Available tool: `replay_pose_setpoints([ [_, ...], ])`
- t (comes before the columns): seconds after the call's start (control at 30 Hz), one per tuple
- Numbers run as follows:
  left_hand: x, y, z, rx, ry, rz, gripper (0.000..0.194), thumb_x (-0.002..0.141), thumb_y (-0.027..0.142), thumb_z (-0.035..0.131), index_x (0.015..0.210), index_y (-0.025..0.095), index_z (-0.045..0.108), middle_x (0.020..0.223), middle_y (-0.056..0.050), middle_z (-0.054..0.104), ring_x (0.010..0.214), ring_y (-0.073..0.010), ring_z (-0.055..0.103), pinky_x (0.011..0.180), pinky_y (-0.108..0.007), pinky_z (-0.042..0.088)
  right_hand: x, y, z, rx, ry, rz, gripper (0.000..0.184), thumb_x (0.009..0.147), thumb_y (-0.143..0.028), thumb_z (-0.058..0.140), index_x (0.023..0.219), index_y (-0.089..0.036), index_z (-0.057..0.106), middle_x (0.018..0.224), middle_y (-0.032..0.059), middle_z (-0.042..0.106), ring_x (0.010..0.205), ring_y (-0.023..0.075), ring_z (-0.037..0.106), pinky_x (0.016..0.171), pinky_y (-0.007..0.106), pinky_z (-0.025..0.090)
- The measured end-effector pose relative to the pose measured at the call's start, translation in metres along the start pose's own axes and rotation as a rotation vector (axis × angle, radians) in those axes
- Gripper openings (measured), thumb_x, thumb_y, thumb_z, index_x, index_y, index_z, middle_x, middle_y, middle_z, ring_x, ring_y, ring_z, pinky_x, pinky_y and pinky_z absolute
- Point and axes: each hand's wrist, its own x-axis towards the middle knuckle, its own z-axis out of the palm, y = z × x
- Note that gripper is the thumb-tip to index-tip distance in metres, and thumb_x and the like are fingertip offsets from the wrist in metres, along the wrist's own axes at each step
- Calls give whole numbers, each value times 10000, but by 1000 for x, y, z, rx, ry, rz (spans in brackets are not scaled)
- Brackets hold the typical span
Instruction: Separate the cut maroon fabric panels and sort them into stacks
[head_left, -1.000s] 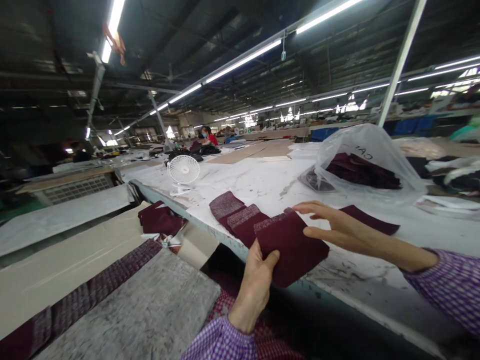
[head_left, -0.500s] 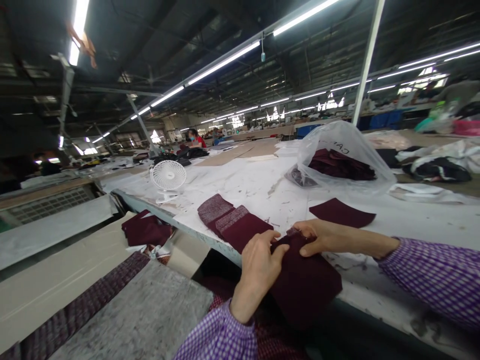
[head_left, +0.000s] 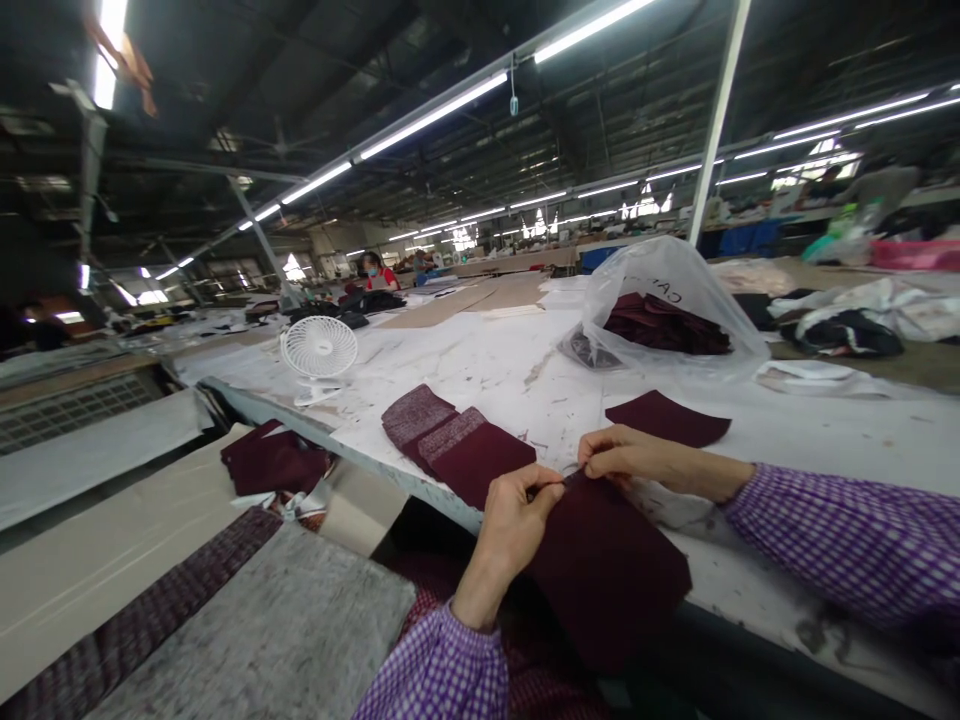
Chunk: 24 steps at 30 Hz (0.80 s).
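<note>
A dark maroon fabric piece point(head_left: 607, 570) hangs over the near edge of the white worktable point(head_left: 495, 370). My left hand point(head_left: 517, 520) pinches its top edge, fingers closed. My right hand point(head_left: 630, 458) pinches the same edge just to the right, also closed. Both wrists wear purple checked sleeves. Two overlapping maroon pieces point(head_left: 450, 445) lie on the table to the left of my hands. A single maroon piece point(head_left: 667, 418) lies flat behind my right hand.
A clear plastic bag point(head_left: 667, 300) holding more maroon fabric sits at the back right. A small white fan point(head_left: 319, 350) stands at the back left. Grey felt point(head_left: 277, 640) and maroon scraps point(head_left: 274, 462) lie lower left. A person in red sits far behind.
My right hand went from open and hovering over the piece to pinching its top edge. The piece has slid toward me and now hangs over the table edge.
</note>
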Motion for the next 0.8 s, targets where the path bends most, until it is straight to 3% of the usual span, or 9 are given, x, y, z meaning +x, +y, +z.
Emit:
replay_pose_setpoints([
  [0.1,1,-1,-16,-78,-83,14,317,833,350,543,1027,131,664,856,-48,687,771,-153,593,705,-247,454,-6,-5,-5,35,33,38,145,653,-303,561,699,-167,538,612,-27,452,575,103,424,490,214,325],
  [0.2,2,4,-23,70,-19,36,354,847,382,529,1073,135,643,904,-58,688,828,-169,597,762,-271,458,-9,-11,-8,48,82,85,178,627,-315,576,716,-167,535,639,-25,457,574,100,427,489,214,340],
  [0.37,11,13,3,488,54,71,285,803,312,609,1055,187,656,961,-40,674,873,-200,579,813,-327,440,-4,-4,-8,-76,-7,-2,162,683,-317,553,699,-156,542,588,-29,457,514,89,411,465,219,329],
  [0.53,17,13,31,703,28,98,192,860,210,522,923,223,703,908,-30,657,927,-203,565,830,-322,416,-3,9,-28,-255,-113,32,228,729,-327,590,844,-131,607,604,-9,544,531,99,468,486,215,355],
  [0.67,16,15,33,805,4,138,243,892,219,461,940,238,698,905,-34,635,935,-203,548,820,-322,409,-5,19,-48,-209,-231,-20,298,769,-378,596,941,-135,623,723,23,612,631,123,545,559,223,423],
  [0.8,18,18,28,847,-27,150,254,889,200,446,906,222,699,907,-36,626,938,-193,541,807,-304,410,-3,23,-50,-274,-170,-83,319,820,-405,532,950,-130,631,721,34,623,624,137,573,552,232,443],
])
